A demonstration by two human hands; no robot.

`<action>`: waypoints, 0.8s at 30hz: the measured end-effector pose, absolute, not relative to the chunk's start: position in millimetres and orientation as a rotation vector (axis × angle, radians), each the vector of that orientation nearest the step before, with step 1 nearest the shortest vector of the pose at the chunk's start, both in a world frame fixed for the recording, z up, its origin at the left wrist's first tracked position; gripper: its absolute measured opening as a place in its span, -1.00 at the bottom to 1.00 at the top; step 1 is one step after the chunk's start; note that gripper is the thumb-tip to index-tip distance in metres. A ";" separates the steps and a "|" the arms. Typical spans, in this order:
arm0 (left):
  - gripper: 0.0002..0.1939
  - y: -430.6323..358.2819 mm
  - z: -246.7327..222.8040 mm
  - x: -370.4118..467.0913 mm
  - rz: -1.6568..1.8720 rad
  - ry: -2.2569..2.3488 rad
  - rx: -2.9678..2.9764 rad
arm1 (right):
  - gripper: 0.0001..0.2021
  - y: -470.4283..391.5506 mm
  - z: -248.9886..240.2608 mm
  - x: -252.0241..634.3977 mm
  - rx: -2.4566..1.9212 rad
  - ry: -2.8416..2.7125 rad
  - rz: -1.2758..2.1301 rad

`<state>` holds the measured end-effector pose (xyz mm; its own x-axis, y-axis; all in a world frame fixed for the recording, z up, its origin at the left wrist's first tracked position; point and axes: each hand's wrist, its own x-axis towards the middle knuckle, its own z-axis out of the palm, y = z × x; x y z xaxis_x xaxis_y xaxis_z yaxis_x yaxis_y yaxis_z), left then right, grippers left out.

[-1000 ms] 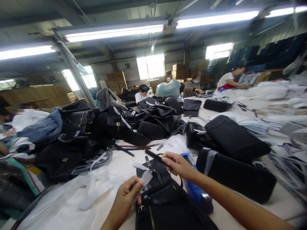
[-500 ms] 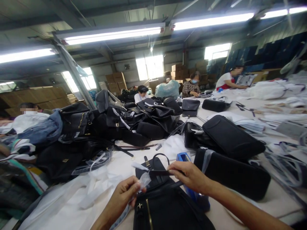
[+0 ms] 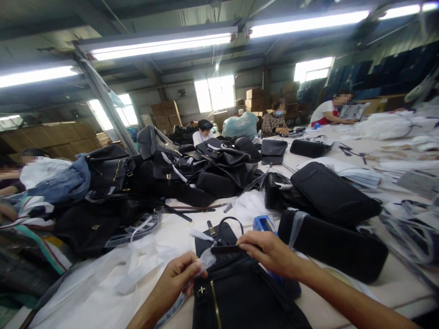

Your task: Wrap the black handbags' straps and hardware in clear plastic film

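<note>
Directly before me lies a black bag [image 3: 247,292] with a gold zipper and a small buckle, its flap laid back on the far side. Between the fingertips of my left hand [image 3: 183,272] is a translucent wrapping sheet [image 3: 207,259], pinched over the bag's near left corner. My right hand [image 3: 269,249] is closed on a black strap [image 3: 224,249], whose free end points left and meets the wrapping. Beyond the hands a strap loop [image 3: 231,224] arches up. Partly hidden under my right wrist stands a blue tape dispenser [image 3: 263,224].
Black bags [image 3: 219,183] are heaped at the back left. More black cases [image 3: 336,246] lie to the right. White wrapping sheets [image 3: 103,278] cover the table at left. Several co-workers sit around the table, one in a patterned top [image 3: 272,124]. Clear plastic strips [image 3: 408,233] lie far right.
The strap in my right hand has shifted slightly left, its end now over the wrapping. My left hand keeps its pinch; the view has moved a little.
</note>
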<state>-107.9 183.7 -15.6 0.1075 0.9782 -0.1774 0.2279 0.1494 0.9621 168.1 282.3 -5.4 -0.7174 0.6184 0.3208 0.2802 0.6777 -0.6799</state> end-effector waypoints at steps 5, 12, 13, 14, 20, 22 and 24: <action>-0.64 183.8 -18.5 -111.5 0.835 1.286 1.312 | -0.76 282.9 -7.1 169.5 -0.691 -2.365 0.831; -0.64 188.4 -19.7 -110.1 0.808 1.284 1.337 | -0.79 281.5 -7.5 174.3 -0.654 -2.424 0.895; -0.64 188.9 -19.6 -109.1 0.800 1.291 1.349 | -0.79 281.6 -7.3 173.8 -0.652 -2.425 0.908; -0.64 189.4 -19.9 -107.9 0.792 1.296 1.363 | -0.79 281.8 -7.1 172.6 -0.646 -2.427 0.919; -0.61 193.0 -26.0 -100.8 0.771 1.346 1.439 | -0.80 284.7 -5.1 158.7 -0.578 -2.539 0.878; -0.60 192.5 -26.6 -99.7 0.748 1.351 1.440 | -0.80 286.4 -4.0 157.0 -0.567 -2.557 0.863; -0.61 191.0 -27.1 -99.6 0.748 1.321 1.399 | -0.79 288.7 -3.4 157.7 -0.561 -2.571 0.859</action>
<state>-99.6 191.0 -27.1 0.2028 0.9582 -0.2017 0.3196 0.1299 0.9386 157.7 288.7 -3.4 -0.8517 0.4769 0.2172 0.2504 0.7345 -0.6308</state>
